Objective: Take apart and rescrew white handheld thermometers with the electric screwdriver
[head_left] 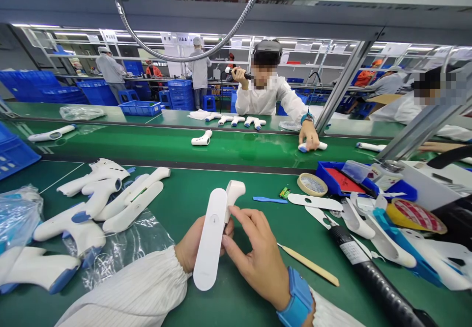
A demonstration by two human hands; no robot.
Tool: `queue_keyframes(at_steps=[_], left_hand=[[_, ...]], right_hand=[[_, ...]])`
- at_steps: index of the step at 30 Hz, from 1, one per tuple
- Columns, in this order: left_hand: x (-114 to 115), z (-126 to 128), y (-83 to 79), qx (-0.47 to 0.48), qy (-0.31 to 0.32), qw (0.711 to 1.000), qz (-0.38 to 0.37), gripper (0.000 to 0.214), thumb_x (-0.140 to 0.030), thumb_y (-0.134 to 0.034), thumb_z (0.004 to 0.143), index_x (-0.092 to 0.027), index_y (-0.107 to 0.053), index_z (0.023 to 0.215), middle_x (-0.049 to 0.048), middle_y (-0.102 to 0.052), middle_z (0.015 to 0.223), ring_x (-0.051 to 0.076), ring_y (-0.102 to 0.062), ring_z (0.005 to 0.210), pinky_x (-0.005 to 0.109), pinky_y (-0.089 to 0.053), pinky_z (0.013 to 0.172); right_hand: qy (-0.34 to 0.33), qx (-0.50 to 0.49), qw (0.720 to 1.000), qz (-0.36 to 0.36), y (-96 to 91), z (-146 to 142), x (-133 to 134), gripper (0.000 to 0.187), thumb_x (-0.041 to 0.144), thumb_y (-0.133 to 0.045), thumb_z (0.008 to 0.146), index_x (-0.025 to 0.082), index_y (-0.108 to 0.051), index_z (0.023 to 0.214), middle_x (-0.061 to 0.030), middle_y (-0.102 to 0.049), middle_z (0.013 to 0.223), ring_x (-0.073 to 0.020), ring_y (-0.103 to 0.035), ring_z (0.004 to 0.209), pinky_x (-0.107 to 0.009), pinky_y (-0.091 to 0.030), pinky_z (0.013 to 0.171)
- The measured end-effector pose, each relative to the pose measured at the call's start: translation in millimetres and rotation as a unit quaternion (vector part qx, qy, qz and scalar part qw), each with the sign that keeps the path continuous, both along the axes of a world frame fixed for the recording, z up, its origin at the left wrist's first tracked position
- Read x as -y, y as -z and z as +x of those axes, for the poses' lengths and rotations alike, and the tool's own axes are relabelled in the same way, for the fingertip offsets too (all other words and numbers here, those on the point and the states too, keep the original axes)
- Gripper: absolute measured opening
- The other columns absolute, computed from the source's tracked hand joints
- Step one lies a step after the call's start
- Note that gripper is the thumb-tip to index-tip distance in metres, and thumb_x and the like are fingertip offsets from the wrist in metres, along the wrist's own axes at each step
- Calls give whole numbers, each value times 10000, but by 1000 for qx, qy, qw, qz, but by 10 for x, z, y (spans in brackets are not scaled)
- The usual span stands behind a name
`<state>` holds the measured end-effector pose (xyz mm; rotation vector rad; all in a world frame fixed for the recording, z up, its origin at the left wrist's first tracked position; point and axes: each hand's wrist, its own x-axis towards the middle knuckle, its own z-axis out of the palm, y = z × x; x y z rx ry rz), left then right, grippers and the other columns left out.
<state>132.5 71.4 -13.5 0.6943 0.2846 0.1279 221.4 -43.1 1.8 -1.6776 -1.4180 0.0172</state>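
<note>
Your left hand (191,246): fingers wrapped around the white device (210,241), held above the green bench (206,312) | Your right hand (260,258): thumb and forefinger parted at the device's right side, contact unclear | Leftward: white housings (86,233) | Rightward: beige stick (311,267), blue tool (270,200)

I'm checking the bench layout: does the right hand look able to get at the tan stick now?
Probably yes: the tan stick lies close beside the right hand, uncovered, and the left hand holds the white device.
</note>
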Motion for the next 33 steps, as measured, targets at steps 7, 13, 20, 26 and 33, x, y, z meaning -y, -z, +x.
queue_keyframes(at_steps=[7,13,20,26,33], left_hand=[[3,10,-20,-15,-2,1000,-12,227,-260,-526,732,-96,-550,576,-20,-389,459,50,-348,383,158,-259,354],[4,-5,-22,-39,11,999,-23,197,-258,-555,693,-100,-548,575,-30,-375,427,45,-338,348,153,-249,336],[10,-12,-34,-62,24,997,-34,188,-258,-573,671,-109,-532,564,-43,-368,422,34,-333,316,146,-255,322],[11,-9,-20,-54,23,998,-27,200,-261,-552,701,-105,-535,578,-41,-356,422,38,-323,330,143,-234,320],[23,-18,-10,-25,11,999,-22,235,-274,-564,720,-101,-534,564,-30,-367,441,45,-323,382,149,-243,345]], right_hand=[[-5,-5,1000,-1,-11,11,0,419,216,-543,807,235,-466,1218,-80,-539,1004,-227,-501,924,-378,-471,761],[-10,-23,1000,-7,-17,16,6,369,190,-543,804,215,-492,1169,-69,-540,999,-211,-485,926,-359,-451,788],[-13,-41,999,2,-2,29,-2,334,177,-547,800,209,-502,1130,-55,-550,985,-200,-480,922,-351,-435,793],[-12,-38,999,9,-12,11,-3,356,176,-545,797,216,-493,1147,-61,-555,989,-210,-487,922,-360,-437,793],[-26,-7,999,26,-11,-25,11,378,153,-528,800,207,-485,1172,-72,-541,1025,-204,-486,920,-354,-445,777]])
